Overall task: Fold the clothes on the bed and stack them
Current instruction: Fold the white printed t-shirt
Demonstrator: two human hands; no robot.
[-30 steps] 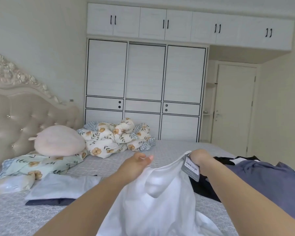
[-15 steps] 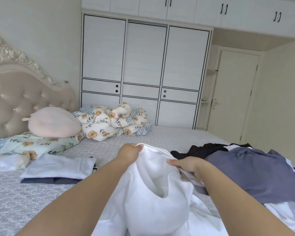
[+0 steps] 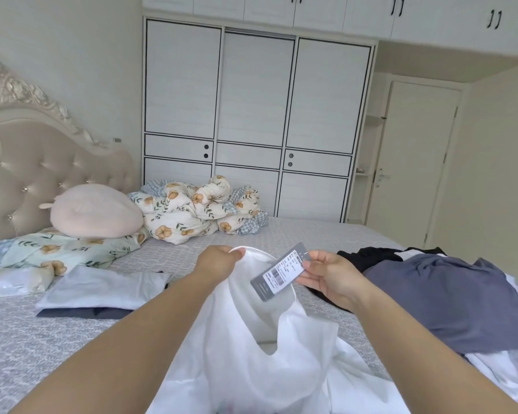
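A white garment (image 3: 251, 354) hangs in front of me over the grey bed (image 3: 42, 348). My left hand (image 3: 219, 262) is closed on its upper edge near the neckline. My right hand (image 3: 329, 276) pinches the grey price tag (image 3: 277, 271) attached to it. At the left lies a stack of folded clothes (image 3: 102, 289), a pale top over a dark piece. On the right is a heap of unfolded clothes, with a blue-grey garment (image 3: 449, 300) on top and a black one (image 3: 368, 255) behind it.
A pink plush cushion (image 3: 95, 212) rests on a floral pillow (image 3: 57, 249) by the tufted headboard (image 3: 36, 168). A bundled floral duvet (image 3: 198, 210) lies at the far side of the bed. White wardrobe (image 3: 251, 121) and a door (image 3: 416, 162) stand behind.
My right hand let go of the garment's edge and now holds the tag turned up toward me. The left hand keeps its grip. The view has tilted slightly.
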